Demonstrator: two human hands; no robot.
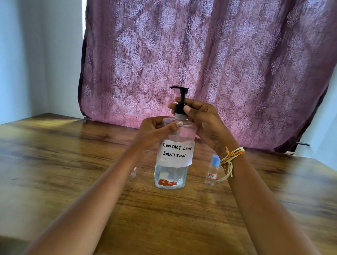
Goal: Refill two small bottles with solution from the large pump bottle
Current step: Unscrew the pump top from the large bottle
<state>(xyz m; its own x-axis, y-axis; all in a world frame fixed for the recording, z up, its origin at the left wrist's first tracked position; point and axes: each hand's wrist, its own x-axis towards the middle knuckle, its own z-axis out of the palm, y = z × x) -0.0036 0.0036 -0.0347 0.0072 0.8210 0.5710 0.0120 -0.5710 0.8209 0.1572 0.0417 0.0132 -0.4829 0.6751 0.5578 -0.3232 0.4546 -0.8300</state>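
Observation:
A large clear pump bottle (171, 166) with a black pump and a white label reading "CONTACT LENS SOLUTION" stands upright in the middle of the wooden table (64, 170). My left hand (155, 131) grips its shoulder. My right hand (201, 117) is closed around the black pump collar at the neck. One small clear bottle (212, 171) with a blue cap stands just right of the big bottle, by my right wrist. A second small bottle (133, 172) is mostly hidden behind my left forearm.
A purple patterned curtain (216, 61) hangs behind the table's far edge. Pale walls stand at left and right. Thread bands circle my right wrist.

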